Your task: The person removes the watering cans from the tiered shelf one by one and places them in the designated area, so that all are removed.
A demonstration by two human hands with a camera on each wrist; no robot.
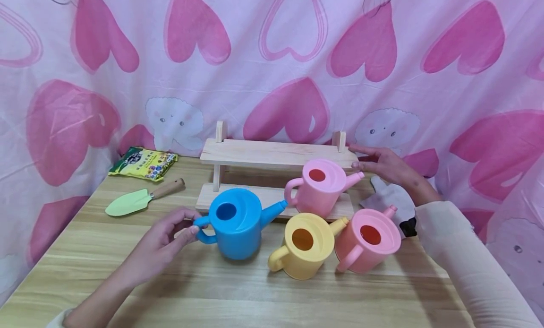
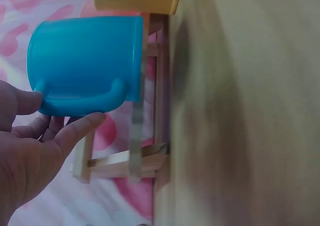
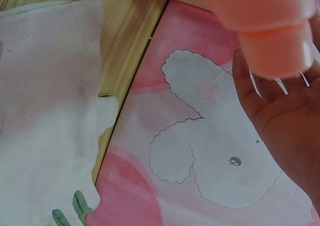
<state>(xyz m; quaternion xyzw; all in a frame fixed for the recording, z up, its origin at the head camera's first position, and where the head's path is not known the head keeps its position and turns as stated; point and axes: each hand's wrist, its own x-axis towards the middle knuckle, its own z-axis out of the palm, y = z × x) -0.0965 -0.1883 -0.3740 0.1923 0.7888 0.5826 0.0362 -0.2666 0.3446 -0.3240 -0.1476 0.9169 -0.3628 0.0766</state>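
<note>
A blue watering can [image 1: 238, 224] is held by its handle between the thumb and fingers of my left hand [image 1: 170, 243]. The left wrist view shows the can's base slightly above the table. My right hand [image 1: 382, 165] is at the right end of the wooden two-tier shelf [image 1: 272, 153], its fingers extended beside the upper board. Just below those fingers is the spout of a pink watering can [image 1: 320, 188], which stands at the lower board's right part. A yellow watering can [image 1: 310, 245] and a second pink watering can [image 1: 367, 243] stand on the table in front.
On the left lie a green trowel [image 1: 131, 202] with a wooden handle and a yellow-green packet [image 1: 144, 163]. A whitish glove [image 1: 391, 198] lies at the right, partly hidden by the right arm. Behind the wooden table [image 1: 212, 295] hangs a pink heart-patterned curtain [image 1: 238, 91].
</note>
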